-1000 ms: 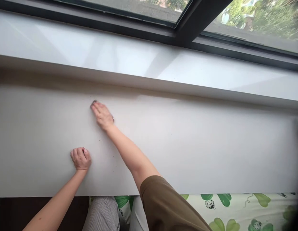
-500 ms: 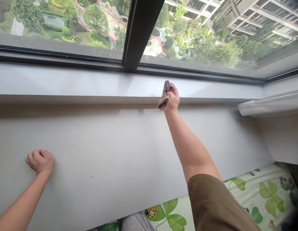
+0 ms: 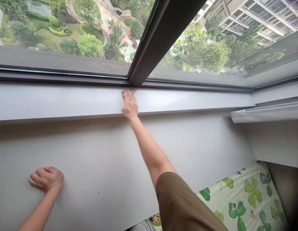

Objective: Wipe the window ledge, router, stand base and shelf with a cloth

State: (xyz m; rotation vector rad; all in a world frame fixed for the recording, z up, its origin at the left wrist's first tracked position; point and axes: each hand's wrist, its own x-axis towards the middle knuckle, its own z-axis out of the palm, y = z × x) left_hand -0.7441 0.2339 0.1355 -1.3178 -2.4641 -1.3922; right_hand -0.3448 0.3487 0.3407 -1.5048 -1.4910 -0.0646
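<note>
My right hand [image 3: 130, 105] is on the white window ledge [image 3: 67, 101], just below the dark upright of the window frame. Its fingers point towards the glass, pressed over a folded brownish cloth [image 3: 123, 93]. Only a small dark edge of the cloth peeks out by the fingertips; the palm hides the remainder. Down at the left, my left hand [image 3: 46, 178] rests as a closed fist on the broad white lower sill [image 3: 110, 160], with nothing visible in it.
A dark window frame [image 3: 151, 51] runs behind the ledge, with trees and buildings outside. On the right, a white rolled or folded length [image 3: 266, 114] juts from the side. Clover-patterned bedding [image 3: 250, 199] lies below the sill's front edge. A few dark specks [image 3: 98, 192] dot the sill.
My right hand has swept left along the ledge with the cloth and flattened over it, hiding most of it. The view has shifted; my left fist stays on the sill.
</note>
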